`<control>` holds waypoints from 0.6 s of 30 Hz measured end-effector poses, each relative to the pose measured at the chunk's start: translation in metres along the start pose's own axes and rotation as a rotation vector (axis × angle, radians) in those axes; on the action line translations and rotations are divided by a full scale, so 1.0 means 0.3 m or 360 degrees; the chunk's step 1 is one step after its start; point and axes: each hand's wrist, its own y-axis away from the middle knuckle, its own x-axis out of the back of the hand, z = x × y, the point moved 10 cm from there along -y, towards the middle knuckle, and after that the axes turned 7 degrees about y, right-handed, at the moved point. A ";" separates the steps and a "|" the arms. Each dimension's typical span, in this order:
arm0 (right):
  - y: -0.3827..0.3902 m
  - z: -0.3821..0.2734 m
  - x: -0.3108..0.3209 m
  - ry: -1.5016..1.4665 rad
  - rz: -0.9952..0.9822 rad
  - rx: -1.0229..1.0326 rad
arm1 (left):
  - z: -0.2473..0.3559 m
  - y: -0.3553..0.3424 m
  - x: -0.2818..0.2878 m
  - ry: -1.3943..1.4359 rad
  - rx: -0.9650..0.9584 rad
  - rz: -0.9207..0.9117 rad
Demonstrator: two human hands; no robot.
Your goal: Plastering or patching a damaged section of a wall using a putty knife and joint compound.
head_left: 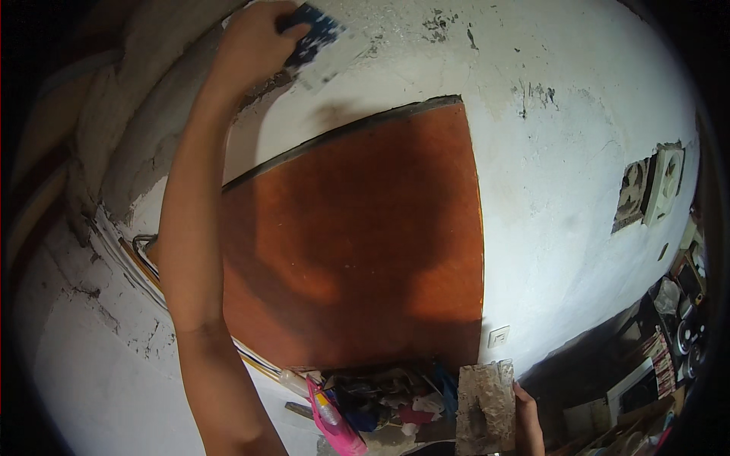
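My left hand (255, 42) is raised high at the upper left, closed around a flat, dark blue piece with white smears (313, 34). That piece is against or very near the white wall (563, 197), beside patches of peeling paint; motion blurs its lower edge. Low at the right, the fingers of my right hand (528, 418) wrap the edge of a rectangular board (485, 406) crusted with grey-brown material. Most of that hand is hidden behind the board or cut off by the lower edge.
An orange-brown panel (357, 243) is set in the wall. Cables (141, 266) run down the left side. Below lie a pink bag (334, 425) and a heap of cloths (388, 399). A wall socket (498, 336), vent block (665, 182) and clutter (646, 380) are at right.
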 end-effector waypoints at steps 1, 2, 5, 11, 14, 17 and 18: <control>-0.003 0.006 0.003 -0.0019 -0.0010 -0.0013 | -0.023 0.009 0.008 0.0006 -0.0006 0.0005; -0.003 0.005 0.002 -0.0023 -0.0010 -0.0008 | -0.031 0.030 0.030 -0.0018 0.0040 -0.0008; 0.001 -0.009 -0.018 -0.0006 -0.0037 0.0028 | -0.105 -0.006 0.105 0.0096 -0.0006 0.0037; 0.046 -0.050 -0.064 0.0093 0.0050 0.0065 | 0.147 -0.039 0.071 0.0455 0.0038 -0.0252; 0.044 -0.037 -0.060 0.0073 0.0046 0.0075 | 0.261 -0.004 0.090 0.0157 -0.0335 0.0086; 0.024 -0.006 -0.029 -0.0039 -0.0011 0.0013 | 0.131 -0.022 -0.009 0.0417 0.0494 -0.0446; -0.001 0.016 -0.002 -0.0007 -0.0059 0.0019 | 0.111 -0.072 0.045 0.0222 0.0127 -0.0255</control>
